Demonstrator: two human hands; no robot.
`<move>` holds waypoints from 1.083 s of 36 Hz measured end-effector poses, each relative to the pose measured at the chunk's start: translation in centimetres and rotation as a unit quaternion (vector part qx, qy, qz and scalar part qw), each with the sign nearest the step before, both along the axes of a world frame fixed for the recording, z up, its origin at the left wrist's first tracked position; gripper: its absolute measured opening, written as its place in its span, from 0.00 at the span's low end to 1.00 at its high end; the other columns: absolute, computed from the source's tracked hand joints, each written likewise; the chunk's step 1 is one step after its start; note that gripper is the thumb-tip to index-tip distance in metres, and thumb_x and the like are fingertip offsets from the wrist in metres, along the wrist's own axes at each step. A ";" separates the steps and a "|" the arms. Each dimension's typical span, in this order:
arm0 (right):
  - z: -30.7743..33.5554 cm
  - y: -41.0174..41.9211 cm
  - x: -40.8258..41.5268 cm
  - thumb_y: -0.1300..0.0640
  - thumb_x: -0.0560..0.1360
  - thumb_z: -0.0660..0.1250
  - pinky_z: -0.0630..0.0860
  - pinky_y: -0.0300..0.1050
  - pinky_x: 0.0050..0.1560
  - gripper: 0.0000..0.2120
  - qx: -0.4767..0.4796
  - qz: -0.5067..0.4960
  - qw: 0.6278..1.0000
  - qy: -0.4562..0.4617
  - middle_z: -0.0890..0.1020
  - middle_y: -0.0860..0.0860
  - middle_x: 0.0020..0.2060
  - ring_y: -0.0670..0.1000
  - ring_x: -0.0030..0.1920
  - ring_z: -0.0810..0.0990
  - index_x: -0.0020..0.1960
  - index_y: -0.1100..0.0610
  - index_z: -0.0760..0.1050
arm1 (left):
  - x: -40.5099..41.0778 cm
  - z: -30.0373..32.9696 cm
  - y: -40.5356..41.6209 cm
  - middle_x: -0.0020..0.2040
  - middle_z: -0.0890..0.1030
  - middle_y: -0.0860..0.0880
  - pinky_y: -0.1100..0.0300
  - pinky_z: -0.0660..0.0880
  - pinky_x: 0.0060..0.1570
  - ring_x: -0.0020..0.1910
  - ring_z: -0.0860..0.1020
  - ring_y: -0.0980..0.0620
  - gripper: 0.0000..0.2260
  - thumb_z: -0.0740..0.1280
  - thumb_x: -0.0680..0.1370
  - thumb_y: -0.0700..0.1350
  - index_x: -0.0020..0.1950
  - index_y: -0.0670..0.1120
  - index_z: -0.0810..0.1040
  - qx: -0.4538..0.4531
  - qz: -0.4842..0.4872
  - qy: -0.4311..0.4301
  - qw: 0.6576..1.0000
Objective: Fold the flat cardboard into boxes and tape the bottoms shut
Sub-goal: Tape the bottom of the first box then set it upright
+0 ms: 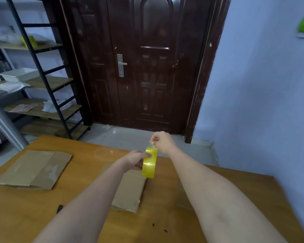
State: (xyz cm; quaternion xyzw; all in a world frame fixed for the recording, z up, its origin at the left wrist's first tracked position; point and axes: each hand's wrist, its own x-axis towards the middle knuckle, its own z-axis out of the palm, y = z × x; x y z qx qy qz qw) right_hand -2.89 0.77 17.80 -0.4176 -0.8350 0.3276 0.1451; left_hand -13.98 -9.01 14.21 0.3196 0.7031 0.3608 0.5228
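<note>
My left hand (136, 159) grips a yellow tape roll (149, 163) held upright above the wooden table (25, 211). My right hand (162, 142) pinches the loose end of the tape just above the roll. Under the roll lies a folded cardboard box (129, 192), partly hidden by my left forearm. A flat cardboard piece (35, 169) lies at the table's left. Another cardboard piece (183, 199) shows to the right, mostly hidden behind my right forearm.
A small black object (59, 208) lies on the table near my left forearm. A dark wooden door (147, 67) stands ahead. Metal shelving (42, 85) with trays and papers is at the left. A blue wall (261, 102) runs along the right.
</note>
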 end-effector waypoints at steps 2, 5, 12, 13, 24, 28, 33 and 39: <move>0.5 0.1 0.6 0.67 0.72 0.66 0.77 0.45 0.48 0.08 0.011 0.016 1.000 -0.010 0.80 0.53 0.37 0.50 0.40 0.77 0.42 0.57 0.80 | 0.6 0.6 0.8 0.49 0.76 0.42 0.52 0.79 0.42 0.40 0.78 0.47 0.21 0.70 0.75 0.48 0.63 0.44 0.66 0.016 0.022 0.047 0.999; 1.3 0.2 1.6 0.67 0.72 0.67 0.77 0.44 0.47 0.09 0.021 0.033 0.999 -0.021 0.82 0.55 0.39 0.50 0.40 0.78 0.40 0.55 0.79 | 1.2 1.1 2.1 0.56 0.73 0.43 0.51 0.75 0.52 0.52 0.77 0.44 0.29 0.74 0.72 0.47 0.68 0.48 0.65 0.093 0.024 0.178 0.979; 4.9 0.5 4.9 0.64 0.70 0.65 0.79 0.46 0.46 0.13 0.121 0.077 0.986 -0.086 0.78 0.47 0.34 0.53 0.43 0.81 0.34 0.47 0.74 | 3.9 3.2 3.5 0.48 0.76 0.49 0.58 0.68 0.55 0.53 0.75 0.48 0.11 0.76 0.69 0.40 0.50 0.43 0.83 0.213 -0.055 0.305 0.927; 5.5 0.5 5.3 0.64 0.70 0.65 0.78 0.45 0.46 0.12 0.136 0.081 0.982 -0.099 0.77 0.46 0.34 0.53 0.44 0.82 0.35 0.47 0.75 | 4.3 3.3 3.8 0.47 0.76 0.50 0.57 0.69 0.56 0.52 0.75 0.47 0.09 0.76 0.68 0.40 0.48 0.43 0.83 0.232 -0.055 0.312 0.920; 6.6 1.4 9.3 0.52 0.74 0.68 0.71 0.42 0.44 0.08 0.223 0.028 0.967 -0.118 0.83 0.50 0.48 0.54 0.51 0.80 0.52 0.50 0.80 | 8.4 5.4 6.2 0.29 0.70 0.50 0.59 0.63 0.32 0.33 0.65 0.53 0.15 0.74 0.71 0.45 0.28 0.49 0.72 0.204 -0.016 0.276 0.939; 6.3 1.6 10.2 0.56 0.72 0.70 0.72 0.46 0.45 0.23 0.193 -0.025 0.979 -0.053 0.77 0.47 0.47 0.51 0.48 0.77 0.65 0.50 0.69 | 8.8 5.7 6.8 0.31 0.72 0.49 0.59 0.64 0.34 0.31 0.67 0.52 0.14 0.75 0.70 0.47 0.28 0.49 0.73 0.206 -0.029 0.275 0.939; 5.2 2.1 10.9 0.48 0.71 0.72 0.72 0.46 0.55 0.33 0.069 -0.131 0.987 0.055 0.72 0.50 0.63 0.50 0.58 0.75 0.71 0.54 0.63 | 8.7 5.8 6.9 0.29 0.72 0.51 0.60 0.63 0.30 0.29 0.67 0.54 0.09 0.73 0.71 0.47 0.33 0.46 0.79 0.218 -0.010 0.253 0.943; 2.2 1.4 13.5 0.42 0.76 0.64 0.68 0.43 0.48 0.28 -0.204 -0.116 0.971 0.039 0.78 0.57 0.62 0.53 0.63 0.75 0.65 0.64 0.72 | 7.4 6.2 7.2 0.31 0.77 0.53 0.60 0.71 0.36 0.33 0.73 0.55 0.07 0.73 0.72 0.47 0.34 0.48 0.81 0.247 0.003 0.202 0.948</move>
